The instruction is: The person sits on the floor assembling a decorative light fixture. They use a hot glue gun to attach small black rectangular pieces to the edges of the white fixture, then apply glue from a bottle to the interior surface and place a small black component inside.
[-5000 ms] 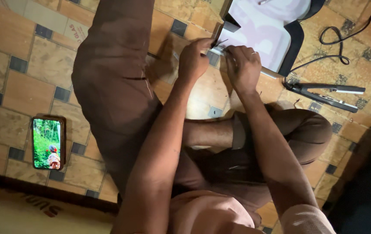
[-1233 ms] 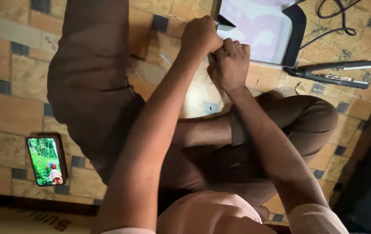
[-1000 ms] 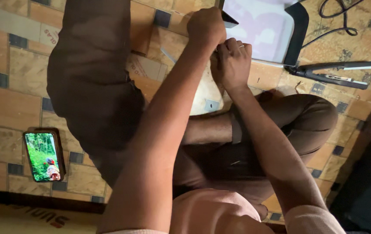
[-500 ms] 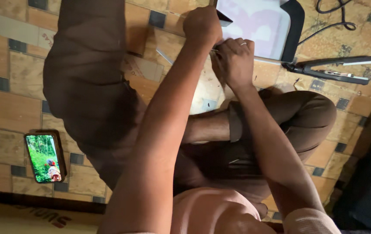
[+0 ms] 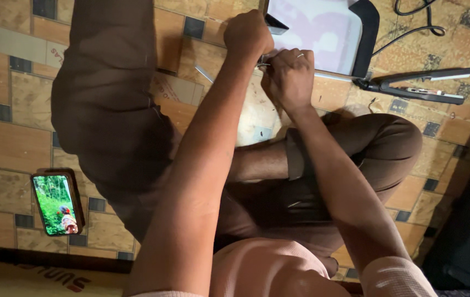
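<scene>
My left hand [image 5: 249, 33] is a closed fist at the near edge of a flat white panel with a black rim [image 5: 323, 33]. My right hand [image 5: 289, 77], with a ring on one finger, sits just below and right of it, fingers curled. A small thin metal piece [image 5: 265, 59] shows between the two hands, and both pinch it; what it is cannot be made out. Both forearms reach out over my crossed legs in brown trousers [image 5: 108, 110].
A black hair straightener [image 5: 416, 88] lies right of the panel, its black cable [image 5: 411, 27] beyond it. A phone with a lit screen [image 5: 56, 203] rests on the tiled floor at left. A thin metal rod [image 5: 205, 73] and a white sheet [image 5: 254, 115] lie under my arms.
Both hands stay together at the panel's edge, with small shifts of the fingers. The view has drifted slightly, so the phone and straightener sit a little differently in frame.
</scene>
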